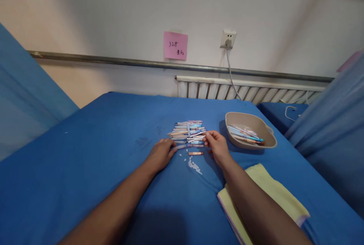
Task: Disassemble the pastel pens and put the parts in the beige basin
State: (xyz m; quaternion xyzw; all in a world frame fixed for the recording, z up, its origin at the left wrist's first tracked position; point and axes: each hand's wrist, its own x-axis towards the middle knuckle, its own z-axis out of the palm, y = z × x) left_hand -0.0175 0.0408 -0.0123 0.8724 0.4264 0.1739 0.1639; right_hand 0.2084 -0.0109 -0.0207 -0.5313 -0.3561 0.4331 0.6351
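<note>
Two bare forearms reach up from the bottom of the frame over the blue counter (85, 150); a yellow cloth (273, 190) lies under the right one at lower right. At centre, the left hand (159, 155) rests curled with its fingertips on a pale pen (179, 147), and the right hand (217, 144) pinches the end of a white pen (196, 138) at the pile of pens (187, 131). Right of it sits a beige tray (250, 118) holding pens. Higher up, a pink note (175, 45) hangs on the wall.

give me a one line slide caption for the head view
Both hands, left hand and right hand, pick at a pile of pens on a blue table beside a beige tray.
</note>
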